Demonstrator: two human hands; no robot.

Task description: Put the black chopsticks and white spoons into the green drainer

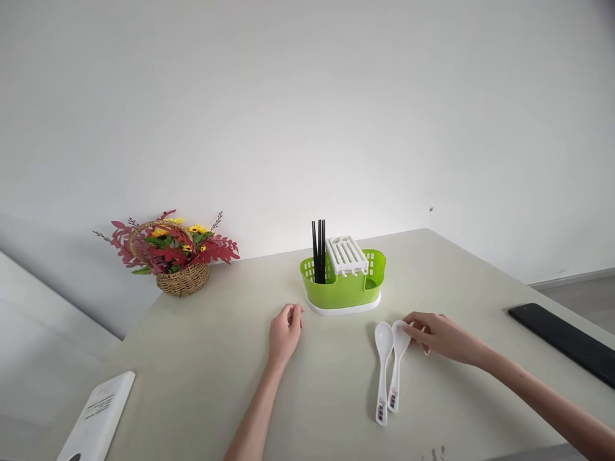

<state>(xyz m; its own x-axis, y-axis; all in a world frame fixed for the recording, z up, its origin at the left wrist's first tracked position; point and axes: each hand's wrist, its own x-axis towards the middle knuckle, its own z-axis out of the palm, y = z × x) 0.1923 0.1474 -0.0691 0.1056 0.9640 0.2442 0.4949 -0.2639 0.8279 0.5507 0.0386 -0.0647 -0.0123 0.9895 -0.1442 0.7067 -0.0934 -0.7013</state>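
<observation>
Two white spoons lie side by side on a pale table (pixel 202 384), bowls pointing away, in front of a green cutlery caddy (pixel 343 288) holding black chopsticks (pixel 319 251). The right hand (pixel 439 336) touches the right spoon (pixel 396 358) at its bowl, fingers loosely open, gripping nothing yet (pinching the rim looks the surest hold). The left spoon (pixel 383 368) lies just beyond the fingertips. The left hand (pixel 284 333) rests loosely curled, empty.
</observation>
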